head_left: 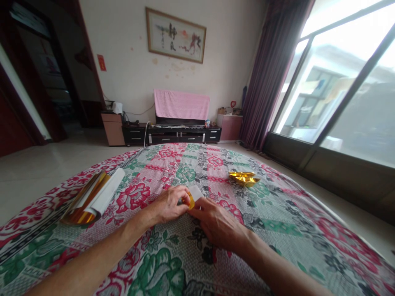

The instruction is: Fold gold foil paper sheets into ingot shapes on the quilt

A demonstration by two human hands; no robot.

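Between my hands is a small sheet of gold foil paper [195, 192], its white back showing at the top and a gold part near my fingertips. My left hand [173, 203] pinches its left side with thumb and fingers. On the other side, my right hand [212, 220] is closed on the lower right edge. To the right on the cloth lie folded gold foil ingots [245, 179], shiny and boat-shaped. Off to the left rests a loosely curled stack of gold foil sheets [86, 201] with white backs.
A floral cloth [160, 263] covers the round table. Beyond it stand a low black cabinet [177, 135] and a screen draped with a pink towel [182, 105]. A framed picture [175, 35] hangs above. Purple curtains [262, 74] and large windows are at the right.
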